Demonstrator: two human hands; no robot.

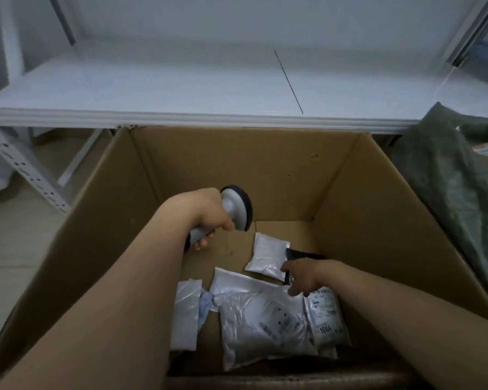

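Note:
A large open cardboard box fills the view. Inside it my left hand grips the handle of a grey barcode scanner, whose black-rimmed head points toward the box's far wall. My right hand reaches down to the box floor and pinches a black packet that lies partly under a small white plastic packet. Several white and clear plastic parcels lie below, among them a big one and a labelled one marked 1004.
A white shelf board runs across just beyond the box, on a perforated metal frame. A green woven sack hangs over the box's right side. Pale floor shows at the left.

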